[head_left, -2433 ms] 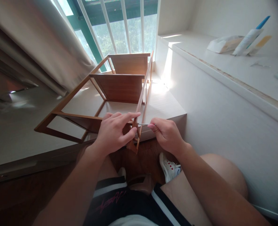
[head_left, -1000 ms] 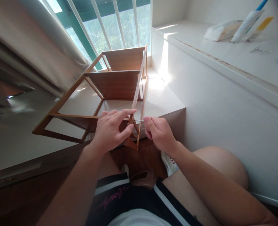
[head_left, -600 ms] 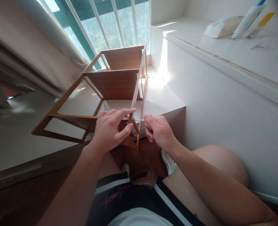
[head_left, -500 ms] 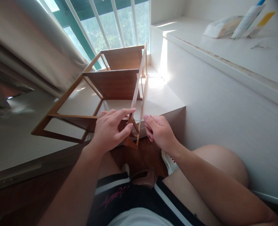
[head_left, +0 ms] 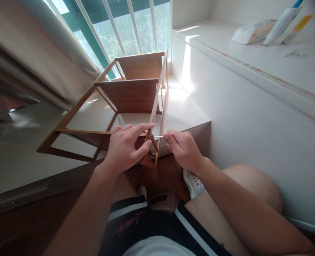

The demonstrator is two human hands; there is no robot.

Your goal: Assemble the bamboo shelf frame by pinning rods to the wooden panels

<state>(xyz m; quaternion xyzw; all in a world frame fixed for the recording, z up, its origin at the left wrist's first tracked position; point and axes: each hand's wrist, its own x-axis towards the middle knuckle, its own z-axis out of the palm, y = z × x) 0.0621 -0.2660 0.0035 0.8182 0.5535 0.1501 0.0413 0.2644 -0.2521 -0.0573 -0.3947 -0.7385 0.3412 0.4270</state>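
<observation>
Barely anything's shifted, just my right hand (head_left: 184,151) re-pinched on the thin metal key (head_left: 157,136) at the frame corner, while my left hand (head_left: 125,147) rests half-open against the wooden rack (head_left: 128,96) lying sideways, shelves bare, on the ledge (head_left: 184,113).

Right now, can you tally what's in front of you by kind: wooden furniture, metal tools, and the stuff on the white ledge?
Brown wooden shelf frame, lying on its side, left hand on it: 1
Thin silver metal tool, pinched in the right hand: 1
White crumpled bag on the white ledge: 1
Tubes leaning on the ledge: 2
Total: 5
</observation>
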